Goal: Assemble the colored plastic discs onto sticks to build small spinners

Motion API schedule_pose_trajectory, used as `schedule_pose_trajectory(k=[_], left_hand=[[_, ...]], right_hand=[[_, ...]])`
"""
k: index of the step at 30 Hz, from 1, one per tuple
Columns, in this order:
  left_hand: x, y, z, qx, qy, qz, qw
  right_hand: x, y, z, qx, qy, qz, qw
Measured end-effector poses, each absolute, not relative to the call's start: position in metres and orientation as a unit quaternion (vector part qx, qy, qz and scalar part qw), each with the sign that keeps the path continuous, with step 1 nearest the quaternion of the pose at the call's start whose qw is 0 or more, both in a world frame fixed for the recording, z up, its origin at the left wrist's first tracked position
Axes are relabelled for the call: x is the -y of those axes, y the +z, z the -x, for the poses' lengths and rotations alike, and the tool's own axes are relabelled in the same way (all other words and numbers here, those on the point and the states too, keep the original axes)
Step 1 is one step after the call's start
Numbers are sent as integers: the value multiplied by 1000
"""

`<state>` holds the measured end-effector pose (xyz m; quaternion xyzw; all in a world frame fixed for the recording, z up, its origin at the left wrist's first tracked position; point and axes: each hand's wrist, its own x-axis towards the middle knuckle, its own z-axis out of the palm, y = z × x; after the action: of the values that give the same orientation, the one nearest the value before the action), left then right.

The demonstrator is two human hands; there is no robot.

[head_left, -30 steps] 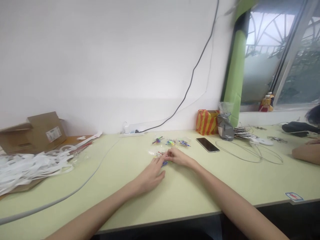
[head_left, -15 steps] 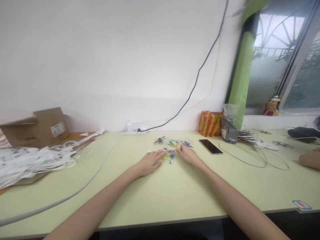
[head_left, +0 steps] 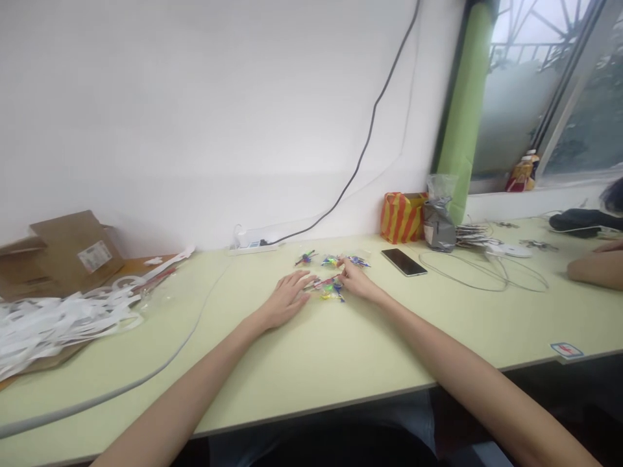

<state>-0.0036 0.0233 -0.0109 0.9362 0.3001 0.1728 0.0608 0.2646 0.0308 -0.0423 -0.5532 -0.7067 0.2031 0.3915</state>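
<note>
On the pale green table point(head_left: 311, 357), several small heaps of thin coloured pieces lie in front of me; their kind is too small to tell. My left hand point(head_left: 287, 299) rests palm down with fingers spread, its fingertips at the left side of the nearest heap point(head_left: 331, 295). Bent fingers of my right hand point(head_left: 359, 282) reach in from the right, between that heap and the ones behind it. Whatever its fingertips hold is too small to name. Farther back are a dark-and-green heap point(head_left: 305, 258), a yellow-green heap point(head_left: 331, 261) and a blue heap point(head_left: 359, 261).
A phone point(head_left: 403, 262) lies right of the heaps, near a striped bag point(head_left: 403, 217) and a grey bag point(head_left: 439, 224). Looped cable point(head_left: 467, 280) and another person's arm point(head_left: 596, 266) are farther right. White strips point(head_left: 73, 324), a cardboard box point(head_left: 73, 253) and a thick cable point(head_left: 146, 376) occupy the left.
The view has tilted and shifted, so the right side sits higher. My left fingers have drawn slightly back from the nearest heap and spread. My right hand stays by the heaps.
</note>
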Motion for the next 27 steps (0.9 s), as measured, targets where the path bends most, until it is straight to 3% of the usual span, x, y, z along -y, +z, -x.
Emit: schedule_pose_trajectory(k=[4,7,14,27], left_hand=[[-31,-16,8,-307,104,-942,92],[-32,-17,8,-305,80,-942,114],[-28,-15,5,-308,82,-942,104],[-26,-17,5,-314,103,-934,133]], right_hand=[[-39,-45,-266,662,233,537,468],[-40,-42,-265,587,318,527,527],[-31,-34,-263,505,423,510,554],[-16,11,-280,479,434,402,649]])
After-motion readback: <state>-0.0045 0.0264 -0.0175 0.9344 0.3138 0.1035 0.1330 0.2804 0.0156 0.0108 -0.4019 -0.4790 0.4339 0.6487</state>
